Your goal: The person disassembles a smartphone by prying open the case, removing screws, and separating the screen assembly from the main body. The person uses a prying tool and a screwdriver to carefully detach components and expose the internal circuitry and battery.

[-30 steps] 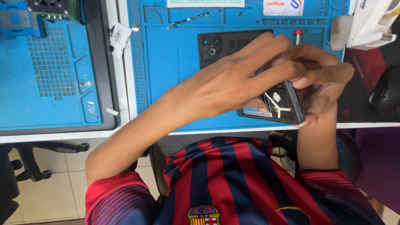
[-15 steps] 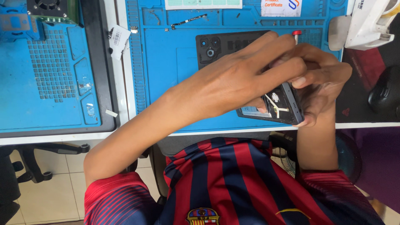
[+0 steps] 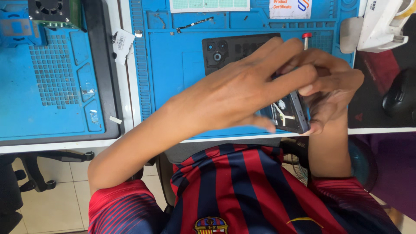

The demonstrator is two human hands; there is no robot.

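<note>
Fingers of the left hand [image 3: 242, 95] lie spread flat over a dark opened phone [image 3: 242, 54], while the right hand [image 3: 329, 86] curls around the phone's near right end, gripping its edge where white parts show inside. Under them the phone rests on a blue work mat [image 3: 173, 78] on the surface, a red-capped screwdriver [image 3: 307, 40] standing just beyond, and a black mouse [image 3: 398, 97] sits well off right.
</note>
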